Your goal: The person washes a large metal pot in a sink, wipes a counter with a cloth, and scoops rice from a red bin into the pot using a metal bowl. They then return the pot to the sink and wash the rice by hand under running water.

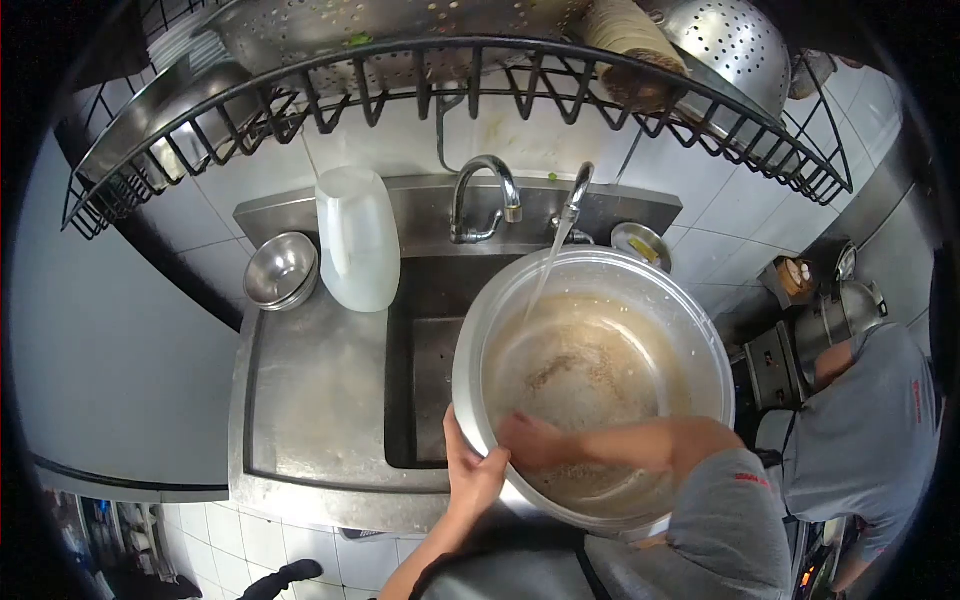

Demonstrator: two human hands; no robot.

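A large silver metal pot (715,400) sits tilted over the right part of the sink, its wide mouth facing me. Brownish stains and a little cloudy water show on its inner bottom. My left hand (474,470) grips the pot's near left rim, thumb over the edge. Inside, my right hand (532,442) is low against the left wall, fingers curled and slightly blurred; whatever they hold is hidden. Water runs from the right faucet (580,190) into the pot.
Left of the pot are the sink basin (420,400), a translucent plastic jug (358,240) and metal bowls (282,272). A second faucet (485,195) stands behind. Overhead hangs a black wire rack (470,45) with colanders. At right, another person (860,430) in grey works.
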